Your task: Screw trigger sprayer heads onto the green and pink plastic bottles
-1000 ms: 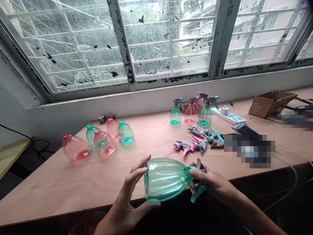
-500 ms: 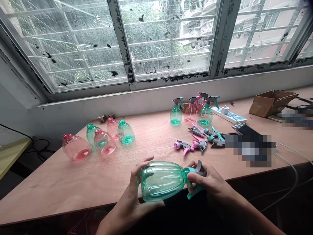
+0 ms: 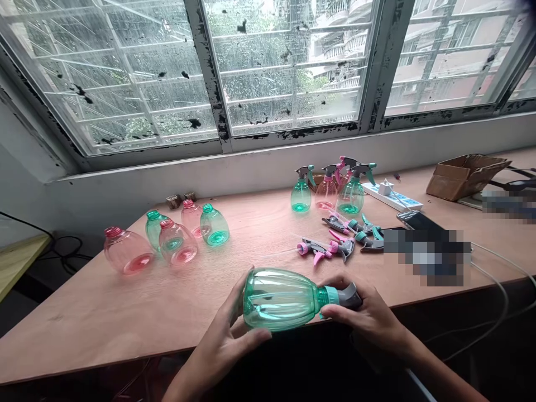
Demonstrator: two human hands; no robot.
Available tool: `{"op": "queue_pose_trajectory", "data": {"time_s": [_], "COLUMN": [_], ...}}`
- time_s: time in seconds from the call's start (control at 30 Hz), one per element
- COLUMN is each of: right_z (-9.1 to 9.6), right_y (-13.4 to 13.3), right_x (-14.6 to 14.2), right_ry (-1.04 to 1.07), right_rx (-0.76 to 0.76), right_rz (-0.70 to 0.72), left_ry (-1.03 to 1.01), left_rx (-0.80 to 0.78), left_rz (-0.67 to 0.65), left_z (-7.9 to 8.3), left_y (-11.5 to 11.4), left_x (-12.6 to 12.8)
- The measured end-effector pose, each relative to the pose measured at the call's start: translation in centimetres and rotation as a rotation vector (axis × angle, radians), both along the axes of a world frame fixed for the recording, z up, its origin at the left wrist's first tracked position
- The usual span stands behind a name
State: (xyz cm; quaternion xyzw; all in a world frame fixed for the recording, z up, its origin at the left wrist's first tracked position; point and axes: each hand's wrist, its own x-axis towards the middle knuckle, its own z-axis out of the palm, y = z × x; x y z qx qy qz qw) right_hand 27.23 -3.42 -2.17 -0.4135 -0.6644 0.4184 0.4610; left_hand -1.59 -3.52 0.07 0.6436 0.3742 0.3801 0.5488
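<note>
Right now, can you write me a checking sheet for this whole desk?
Surface: wooden table, no spills seen.
Job's things: green bottle lying sideways, trigger head at its neck; five capless bottles; assembled sprayers; loose trigger heads.
Clutter: cardboard box, phone.
Grips: left hand cups the bottle's base; right hand wraps the trigger head.
Cables: power strip with a plug in it; white cable at the table's right; black cable far left.
Surroundings: grimy barred window, peeling frame.
</note>
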Motion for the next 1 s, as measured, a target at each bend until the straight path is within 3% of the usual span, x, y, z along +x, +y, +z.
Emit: {"op": "queue_pose_trajectory", "data": {"time_s": [0.2,0.43,0.7,1.0], "right_z": [0.1,0.8,1.1,1.3], "right_y": [-0.5,-0.5,-0.4,0.1], "right_x": [0.9,-0.4,-0.9,-0.8], "right_ry": [0.137,0.174,0.207,0.258], "right_rx": [-0.135,-0.209,-0.188,-0.215], "right_rz": [0.204,0.194,0.082,0.080], "left_ry": [0.026,0.024,-0.042,0.076], "left_rx": [0.124,0.367,0.278,0.226], "left_rz": [0.040,0.031,0.047,0.146], "left_z": [0.7,0.4,0.7,0.1], "left_y": [-0.4,-0.2,-0.4,-0.8], "left_x": [-0.1,-0.6,-0.2,0.0]}}
